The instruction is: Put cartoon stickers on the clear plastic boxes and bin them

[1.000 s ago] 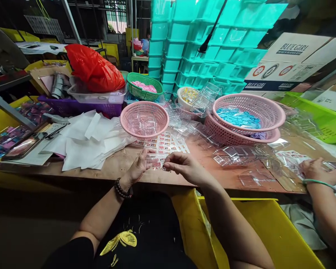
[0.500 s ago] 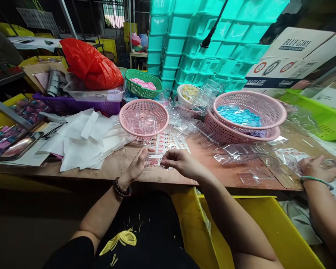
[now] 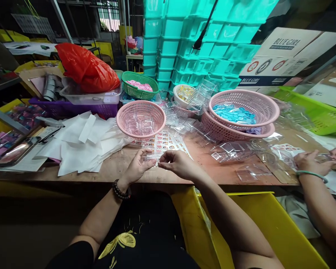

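Both of my hands meet over the near edge of the wooden table (image 3: pixel 201 170). My left hand (image 3: pixel 137 167) and my right hand (image 3: pixel 177 163) pinch the two ends of a small clear plastic case (image 3: pixel 153 157) that is held just above the table. Right behind the case lie printed sticker sheets (image 3: pixel 164 141). A small pink basket (image 3: pixel 140 118) with clear cases in it stands beyond the sheets.
White paper sheets (image 3: pixel 81 144) lie at the left, with a phone (image 3: pixel 15 152) beside them. Two stacked pink baskets (image 3: pixel 242 116) hold blue pieces. Loose clear cases (image 3: pixel 232 151) litter the right. Another person's hands (image 3: pixel 308 162) work at the far right. A yellow bin (image 3: pixel 268 228) stands below.
My hands stayed together on the clear case and turned it slightly; the view shifted a little to the left.
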Tool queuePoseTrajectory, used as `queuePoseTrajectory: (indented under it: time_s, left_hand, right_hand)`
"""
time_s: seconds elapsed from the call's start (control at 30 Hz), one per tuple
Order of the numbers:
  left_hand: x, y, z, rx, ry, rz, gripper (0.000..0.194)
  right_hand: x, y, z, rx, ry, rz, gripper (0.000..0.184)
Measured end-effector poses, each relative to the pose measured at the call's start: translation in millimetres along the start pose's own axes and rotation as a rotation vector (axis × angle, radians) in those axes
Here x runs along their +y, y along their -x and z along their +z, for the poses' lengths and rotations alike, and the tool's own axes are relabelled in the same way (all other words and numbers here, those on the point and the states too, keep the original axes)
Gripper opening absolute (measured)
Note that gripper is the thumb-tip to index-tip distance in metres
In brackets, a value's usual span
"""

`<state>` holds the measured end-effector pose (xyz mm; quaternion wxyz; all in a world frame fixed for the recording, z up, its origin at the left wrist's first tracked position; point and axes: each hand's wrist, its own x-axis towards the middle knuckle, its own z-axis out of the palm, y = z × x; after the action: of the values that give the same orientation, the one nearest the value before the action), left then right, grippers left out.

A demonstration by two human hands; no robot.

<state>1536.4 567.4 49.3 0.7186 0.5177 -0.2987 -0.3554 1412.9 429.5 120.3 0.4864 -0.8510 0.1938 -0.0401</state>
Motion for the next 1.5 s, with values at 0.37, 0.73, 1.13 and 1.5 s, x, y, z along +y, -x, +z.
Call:
queuePoseTrajectory:
  time_s: [0.37,0.73,1.13,1.5]
  left_hand:
    - [-7.5,2.0,4.1,0.019,0.013,-0.025,0.049]
    - [-16.5,-2.1,14.7,0.231,0.010,0.084,0.028]
    - [3.3,0.7,41.7,0.237,0.263,-0.017,0.023]
    - [-7.9,-0.2,39.5,0.194,0.403,-0.192,0.035]
  right_hand:
    - [11.8,10.1,0.7,0.087,-0.385,0.089,0.052]
    - [9.0,28.9,27.3,0.420,0.035,-0.303,0.008]
    - [-12.6,69.3,37.0,0.605,0.670,-0.777,0.026]
    - [-6.9,57.7,35.4,0.576,0.283,-0.521,0.029]
